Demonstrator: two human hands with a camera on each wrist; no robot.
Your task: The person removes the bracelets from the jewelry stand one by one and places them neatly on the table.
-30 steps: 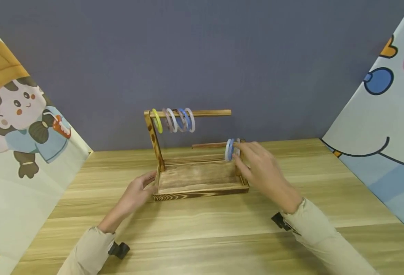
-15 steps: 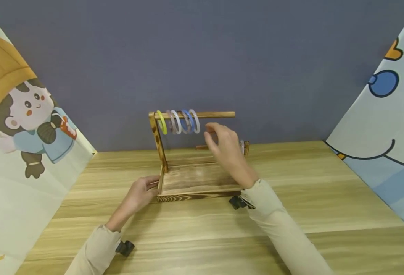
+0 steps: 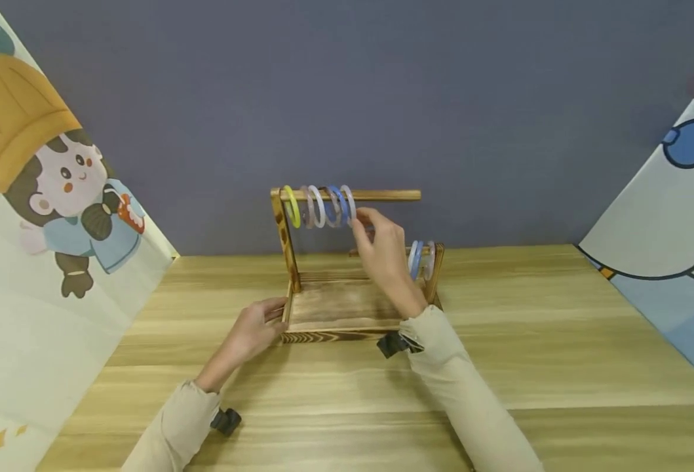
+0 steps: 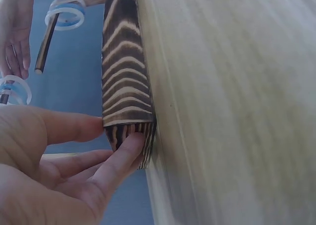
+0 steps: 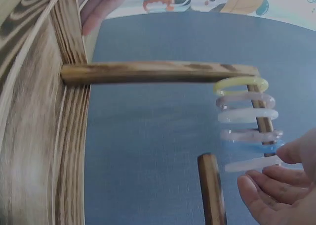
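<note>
A dark-grained wooden rack [image 3: 347, 308] with a tray base stands on the table. Its upper rod [image 3: 388, 195] carries several bangles [image 3: 320, 206], yellow at the left. The lower rod holds blue and white bangles [image 3: 420, 259] at its right end. My right hand [image 3: 363, 221] is at the rightmost white bangle [image 3: 349, 203]. In the right wrist view, the thumb and straight fingers of that hand [image 5: 284, 168] lie either side of this bangle [image 5: 247, 165], with a gap showing. My left hand [image 3: 272, 314] pinches the tray's front left corner [image 4: 123, 76] between thumb and finger.
The rack stands on a light wooden table [image 3: 559, 328] before a grey wall. Cartoon-printed panels slant in at the left [image 3: 57, 229] and right [image 3: 665, 262]. Bare tabletop lies in front of the rack and to both sides.
My right hand left the bangles on the lower rod and rose leftward to the last bangle on the upper rod. The left hand kept its hold on the tray corner.
</note>
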